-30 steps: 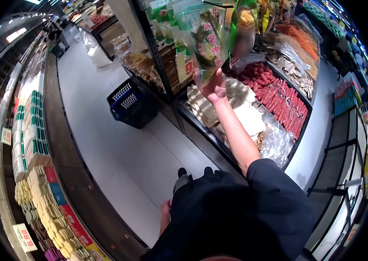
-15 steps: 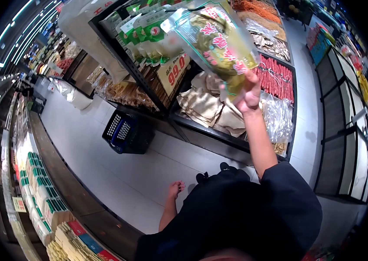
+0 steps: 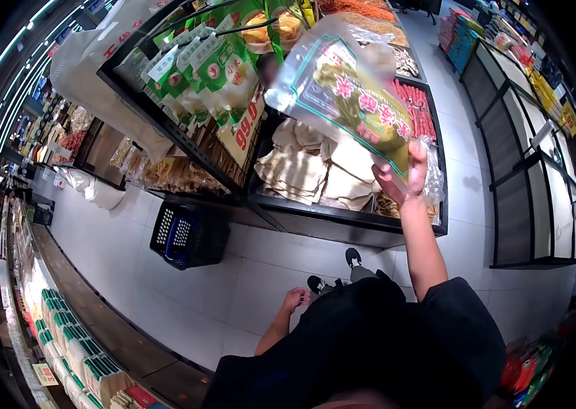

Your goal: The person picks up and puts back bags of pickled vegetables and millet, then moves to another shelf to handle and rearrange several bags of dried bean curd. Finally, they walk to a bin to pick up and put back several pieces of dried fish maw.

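Pinching the clear food packet (image 3: 344,97) by its corner, upper centre, is our right hand (image 3: 400,179); our left hand (image 3: 295,298) hangs loose-fingered, empty.

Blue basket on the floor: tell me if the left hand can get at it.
Probably yes: the left hand hangs empty, with only bare floor between it and the blue basket, though a step seems needed.

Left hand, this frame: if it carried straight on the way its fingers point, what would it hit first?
Most likely the floor. The left hand hangs open beside the body, fingers pointing down at pale tiles, nothing between. A shoe sits close to that line, though depth is hard to judge here.
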`<state>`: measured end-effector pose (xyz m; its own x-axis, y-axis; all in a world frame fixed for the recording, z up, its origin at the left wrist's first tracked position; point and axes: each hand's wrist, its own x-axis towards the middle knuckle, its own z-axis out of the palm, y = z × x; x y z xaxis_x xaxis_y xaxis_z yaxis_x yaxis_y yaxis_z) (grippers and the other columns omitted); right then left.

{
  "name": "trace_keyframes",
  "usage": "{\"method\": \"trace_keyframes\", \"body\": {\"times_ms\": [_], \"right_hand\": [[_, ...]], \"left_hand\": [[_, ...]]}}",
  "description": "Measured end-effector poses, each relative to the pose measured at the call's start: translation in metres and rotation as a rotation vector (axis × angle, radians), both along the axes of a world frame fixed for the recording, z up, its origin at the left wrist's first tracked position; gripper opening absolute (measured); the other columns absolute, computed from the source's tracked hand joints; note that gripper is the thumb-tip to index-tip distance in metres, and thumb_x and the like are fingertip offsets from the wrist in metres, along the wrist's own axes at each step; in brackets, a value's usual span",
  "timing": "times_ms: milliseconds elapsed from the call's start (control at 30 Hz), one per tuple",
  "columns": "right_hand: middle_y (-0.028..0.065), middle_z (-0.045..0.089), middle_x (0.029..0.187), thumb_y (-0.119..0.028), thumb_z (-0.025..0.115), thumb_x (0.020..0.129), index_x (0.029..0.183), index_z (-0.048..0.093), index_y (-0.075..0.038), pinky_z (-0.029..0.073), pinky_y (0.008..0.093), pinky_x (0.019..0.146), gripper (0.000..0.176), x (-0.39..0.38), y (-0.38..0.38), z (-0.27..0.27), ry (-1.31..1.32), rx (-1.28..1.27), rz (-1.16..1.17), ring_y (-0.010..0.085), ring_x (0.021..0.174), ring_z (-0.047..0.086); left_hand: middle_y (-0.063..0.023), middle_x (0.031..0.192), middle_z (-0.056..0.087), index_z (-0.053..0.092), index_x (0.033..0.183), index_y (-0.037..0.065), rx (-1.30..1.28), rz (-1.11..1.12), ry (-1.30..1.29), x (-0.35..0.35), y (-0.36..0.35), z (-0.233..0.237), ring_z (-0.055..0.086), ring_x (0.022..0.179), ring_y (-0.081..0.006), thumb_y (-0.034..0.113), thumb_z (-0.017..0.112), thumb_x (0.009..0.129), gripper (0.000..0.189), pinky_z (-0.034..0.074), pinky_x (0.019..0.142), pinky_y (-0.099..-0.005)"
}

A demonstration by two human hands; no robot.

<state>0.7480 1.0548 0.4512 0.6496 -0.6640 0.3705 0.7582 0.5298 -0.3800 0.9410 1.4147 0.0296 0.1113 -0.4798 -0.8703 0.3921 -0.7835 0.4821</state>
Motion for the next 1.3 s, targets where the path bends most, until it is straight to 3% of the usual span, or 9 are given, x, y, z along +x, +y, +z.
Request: {"method": "trace_keyframes", "body": {"times_ms": [200, 333, 400, 533, 633, 700, 800, 1067, 1300], "right_hand": [[0.0183, 0.057, 0.125, -0.036, 0.066, 0.085, 0.139, 0.037, -0.001, 0.057, 0.0325, 0.063, 0.071, -0.025, 0.025, -0.062, 0.383, 0.004, 0.023, 0.0273, 0.097, 0.063], [0.0161, 0.057, 0.126, -0.017, 0.065, 0.09, 0.138, 0.038, 0.002, 0.059, 0.0364, 0.074, 0.058, -0.016, 0.058, -0.117, 0.588, 0.126, 0.183, 0.0234, 0.1, 0.064], [0.0135, 0.057, 0.125, -0.011, 0.063, 0.091, 0.137, 0.041, 0.002, 0.055, 0.0341, 0.084, 0.052, 0.002, 0.084, -0.153, 0.659, 0.125, 0.134, 0.0204, 0.106, 0.062], [0.0087, 0.06, 0.121, -0.014, 0.065, 0.092, 0.13, 0.05, -0.001, 0.051, 0.0338, 0.087, 0.043, 0.015, 0.126, -0.167, 0.897, 0.232, 0.354, 0.0174, 0.111, 0.058], [0.0092, 0.061, 0.121, -0.017, 0.065, 0.092, 0.134, 0.047, 0.0, 0.053, 0.032, 0.087, 0.049, 0.021, 0.114, -0.177, 1.009, 0.075, 0.508, 0.0165, 0.107, 0.062], [0.0091, 0.067, 0.111, -0.024, 0.067, 0.091, 0.132, 0.052, -0.001, 0.055, 0.0297, 0.08, 0.05, 0.026, 0.091, -0.178, 1.409, -0.419, 0.708, 0.0164, 0.094, 0.066], [0.009, 0.07, 0.1, -0.028, 0.064, 0.092, 0.119, 0.064, -0.002, 0.055, 0.0262, 0.069, 0.036, 0.044, 0.04, -0.181, 1.282, -1.055, 0.557, 0.0118, 0.08, 0.066], [0.0125, 0.064, 0.118, -0.018, 0.055, 0.098, 0.132, 0.048, -0.003, 0.055, 0.035, 0.084, 0.038, 0.161, -0.039, -0.028, 0.476, -0.528, 0.182, 0.0202, 0.106, 0.064], [0.0098, 0.064, 0.116, -0.029, 0.057, 0.098, 0.12, 0.054, -0.006, 0.045, 0.0468, 0.101, 0.032, 0.21, -0.051, 0.02, -0.033, 0.049, 0.481, 0.0251, 0.109, 0.061]], "left_hand": [[-0.0106, 0.113, 0.066, 0.056, 0.124, 0.005, -0.252, 0.122, 0.07, 0.014, -0.038, 0.036, 0.065, 0.094, -0.0186, 0.017, 0.047, 0.098, 0.03, 0.053, 0.08, -0.0314], [-0.0114, 0.127, 0.059, 0.048, 0.135, 0.006, -0.542, 0.154, 0.184, -0.009, -0.086, 0.153, 0.058, 0.113, -0.0213, 0.021, 0.048, 0.1, 0.038, 0.047, 0.095, -0.0368], [-0.0106, 0.133, 0.055, 0.044, 0.138, 0.007, -0.938, 0.439, 0.548, -0.029, -0.102, 0.186, 0.052, 0.122, -0.0234, 0.026, 0.05, 0.1, 0.043, 0.039, 0.104, -0.0418], [-0.0096, 0.135, 0.054, 0.046, 0.136, 0.008, -1.026, 0.664, 0.722, -0.042, -0.114, 0.187, 0.05, 0.125, -0.0257, 0.03, 0.05, 0.099, 0.043, 0.035, 0.108, -0.0457], [-0.0082, 0.137, 0.053, 0.051, 0.132, 0.01, -0.882, 0.924, 0.479, -0.047, -0.111, 0.181, 0.047, 0.128, -0.0267, 0.031, 0.052, 0.099, 0.04, 0.034, 0.109, -0.0474], [-0.008, 0.136, 0.053, 0.051, 0.132, 0.01, -0.869, 1.023, 0.459, -0.049, -0.096, 0.176, 0.047, 0.127, -0.0266, 0.03, 0.054, 0.098, 0.04, 0.034, 0.11, -0.0466], [-0.0076, 0.135, 0.054, 0.051, 0.132, 0.009, -0.833, 1.168, 0.446, -0.045, -0.07, 0.175, 0.048, 0.127, -0.0261, 0.026, 0.058, 0.096, 0.04, 0.033, 0.111, -0.0449], [-0.0072, 0.132, 0.056, 0.051, 0.132, 0.009, -0.815, 1.278, 0.313, -0.048, -0.03, 0.177, 0.053, 0.122, -0.027, 0.029, 0.056, 0.096, 0.041, 0.039, 0.106, -0.0452], [-0.0073, 0.13, 0.058, 0.054, 0.128, 0.01, -0.857, 1.325, 0.254, -0.06, -0.039, 0.189, 0.054, 0.12, -0.0278, 0.029, 0.058, 0.094, 0.04, 0.039, 0.105, -0.0465]]}}
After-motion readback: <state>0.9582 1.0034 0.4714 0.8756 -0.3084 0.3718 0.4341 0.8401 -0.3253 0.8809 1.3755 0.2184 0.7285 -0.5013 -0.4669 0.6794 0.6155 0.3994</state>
